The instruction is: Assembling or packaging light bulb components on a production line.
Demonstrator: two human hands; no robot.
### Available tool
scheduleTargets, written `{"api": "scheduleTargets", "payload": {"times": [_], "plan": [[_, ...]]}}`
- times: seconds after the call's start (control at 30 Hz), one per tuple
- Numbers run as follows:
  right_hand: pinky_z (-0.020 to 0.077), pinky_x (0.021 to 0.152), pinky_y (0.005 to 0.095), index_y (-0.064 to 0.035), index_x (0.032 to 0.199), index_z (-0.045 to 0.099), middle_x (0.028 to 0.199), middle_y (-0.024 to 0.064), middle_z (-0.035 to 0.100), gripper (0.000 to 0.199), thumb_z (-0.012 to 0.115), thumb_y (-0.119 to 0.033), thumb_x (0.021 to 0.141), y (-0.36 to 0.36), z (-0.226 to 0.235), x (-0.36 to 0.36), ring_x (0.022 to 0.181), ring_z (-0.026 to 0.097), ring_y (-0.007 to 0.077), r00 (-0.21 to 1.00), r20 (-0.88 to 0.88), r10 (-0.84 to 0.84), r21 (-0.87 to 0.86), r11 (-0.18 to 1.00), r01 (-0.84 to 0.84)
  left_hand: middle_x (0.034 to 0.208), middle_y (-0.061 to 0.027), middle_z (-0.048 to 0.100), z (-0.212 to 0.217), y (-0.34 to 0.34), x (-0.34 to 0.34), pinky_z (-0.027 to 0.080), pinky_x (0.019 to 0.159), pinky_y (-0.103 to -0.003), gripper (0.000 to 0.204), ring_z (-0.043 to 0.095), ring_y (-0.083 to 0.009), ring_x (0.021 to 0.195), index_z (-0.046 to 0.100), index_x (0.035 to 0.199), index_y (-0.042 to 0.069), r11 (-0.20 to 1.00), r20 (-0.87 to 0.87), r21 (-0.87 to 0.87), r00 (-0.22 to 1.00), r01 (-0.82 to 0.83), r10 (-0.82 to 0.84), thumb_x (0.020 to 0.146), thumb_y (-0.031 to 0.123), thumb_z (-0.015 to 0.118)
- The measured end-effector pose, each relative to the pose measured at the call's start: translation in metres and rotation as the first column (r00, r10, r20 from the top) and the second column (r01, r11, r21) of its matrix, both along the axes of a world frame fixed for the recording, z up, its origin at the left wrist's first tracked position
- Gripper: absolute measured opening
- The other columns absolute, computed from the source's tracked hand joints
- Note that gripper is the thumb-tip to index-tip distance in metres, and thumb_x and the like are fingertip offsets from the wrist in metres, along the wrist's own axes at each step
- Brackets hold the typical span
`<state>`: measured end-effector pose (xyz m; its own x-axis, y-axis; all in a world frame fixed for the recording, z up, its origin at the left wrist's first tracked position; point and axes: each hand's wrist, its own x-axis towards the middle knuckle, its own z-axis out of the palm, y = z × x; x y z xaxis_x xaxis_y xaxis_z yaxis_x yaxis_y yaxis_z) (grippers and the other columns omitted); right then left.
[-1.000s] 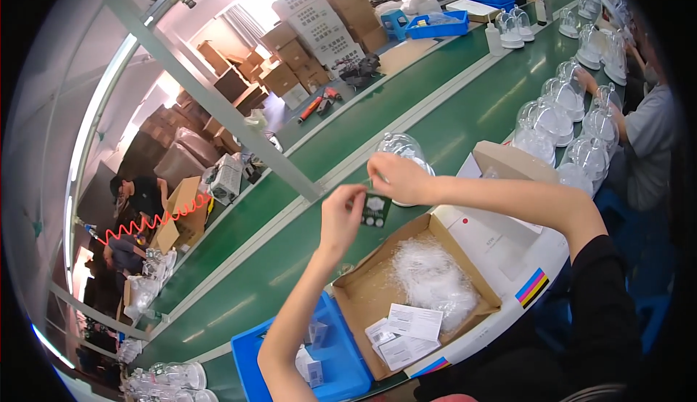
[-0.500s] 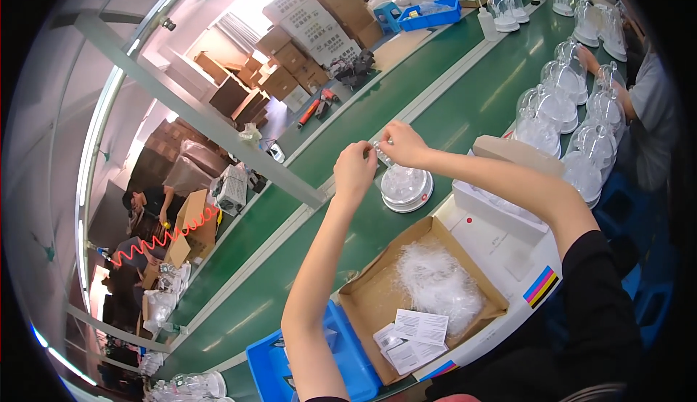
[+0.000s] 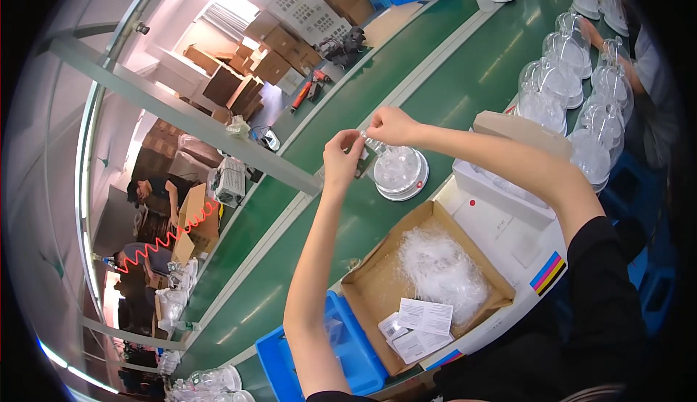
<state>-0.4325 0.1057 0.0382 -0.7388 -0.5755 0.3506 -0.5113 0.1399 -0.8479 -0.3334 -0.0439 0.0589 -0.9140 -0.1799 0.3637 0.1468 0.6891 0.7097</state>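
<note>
A clear dome on a round white base [image 3: 398,172] stands on the green bench top, its narrow top pointing towards my hands. My left hand [image 3: 342,158] is closed in a pinch just beside that top. Fingertips of my right hand [image 3: 393,127] are also pinched together, meeting the left ones over the dome's tip. Whatever lies between the fingers is too small to make out. A small see-through piece [image 3: 364,162] shows under the left fingers, next to the dome.
Nearest me are a cardboard tray [image 3: 354,286] with clear plastic wrap [image 3: 443,271] and printed slips [image 3: 425,317], a blue bin [image 3: 272,358] and a white box [image 3: 501,217]. Several domes [image 3: 541,104] line the right, near a co-worker's arm [image 3: 594,35].
Both hands have shifted slightly left and up in the picture, still pinched together at the dome's top. The dome appears tilted or turned a little. The whole view has shifted slightly.
</note>
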Motion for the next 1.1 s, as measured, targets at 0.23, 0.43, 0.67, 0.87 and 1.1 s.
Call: {"api": "scheduleTargets", "payload": {"times": [0.23, 0.43, 0.67, 0.87, 1.1], "plan": [[0.0483, 0.055, 0.038, -0.0042, 0.067, 0.069, 0.06, 0.0161, 0.063, 0.021, 0.065, -0.024, 0.067, -0.001, -0.001, -0.002, 0.058, 0.064, 0.0252, 0.992, -0.11, 0.065, 0.036, 0.997, -0.062, 0.093, -0.0087, 0.068, -0.025, -0.01, 0.004, 0.05, 0.078, -0.028, 0.026, 0.063, -0.0151, 0.086, 0.063, 0.107, -0.003, 0.997, -0.078, 0.08, 0.997, -0.016, 0.023, 0.087, 0.015, 0.065], [0.0468, 0.053, 0.0417, 0.0003, 0.06, 0.064, 0.057, 0.0197, 0.059, 0.024, 0.065, -0.024, 0.065, -0.016, -0.006, -0.001, 0.055, 0.061, 0.0306, 0.986, -0.119, 0.115, 0.023, 0.993, -0.113, 0.08, 0.0017, 0.062, -0.023, -0.02, 0.004, 0.04, 0.059, -0.019, 0.022, 0.051, -0.004, 0.069, 0.066, 0.1, -0.003, 0.939, -0.013, 0.339, 0.998, -0.058, 0.066, 0.092, 0.017, 0.062], [0.0442, 0.049, 0.0417, 0.0008, 0.054, 0.06, 0.052, 0.0198, 0.055, 0.022, 0.064, -0.02, 0.062, -0.014, -0.013, -0.002, 0.049, 0.057, 0.0313, 0.977, -0.169, 0.131, -0.023, 0.99, -0.136, 0.087, -0.0004, 0.063, -0.022, -0.009, 0.017, 0.04, 0.06, -0.019, 0.02, 0.053, -0.0043, 0.071, 0.063, 0.104, -0.002, 0.919, 0.007, 0.393, 1.0, 0.016, -0.02, 0.089, 0.01, 0.064], [0.039, 0.043, 0.0438, 0.0048, 0.053, 0.056, 0.048, 0.0248, 0.046, 0.025, 0.061, -0.019, 0.06, -0.028, -0.024, 0.0, 0.042, 0.05, 0.0352, 0.961, -0.263, 0.085, -0.079, 0.991, -0.109, 0.098, -0.0124, 0.062, -0.033, -0.021, 0.016, 0.045, 0.082, -0.036, 0.027, 0.058, -0.0235, 0.09, 0.059, 0.105, -0.004, 0.943, -0.256, -0.304, 0.965, -0.136, 0.057, 0.081, 0.006, 0.066], [0.043, 0.046, 0.0429, 0.0029, 0.052, 0.058, 0.05, 0.0214, 0.053, 0.028, 0.06, -0.022, 0.065, -0.041, -0.018, 0.017, 0.048, 0.057, 0.0309, 0.993, -0.073, 0.095, -0.118, 0.988, -0.104, 0.08, -0.0141, 0.059, -0.003, 0.011, 0.027, 0.044, 0.059, -0.035, 0.015, 0.055, -0.0287, 0.065, 0.058, 0.092, -0.004, 0.952, -0.123, -0.297, 0.992, -0.066, 0.03, 0.079, 0.003, 0.063]]}}
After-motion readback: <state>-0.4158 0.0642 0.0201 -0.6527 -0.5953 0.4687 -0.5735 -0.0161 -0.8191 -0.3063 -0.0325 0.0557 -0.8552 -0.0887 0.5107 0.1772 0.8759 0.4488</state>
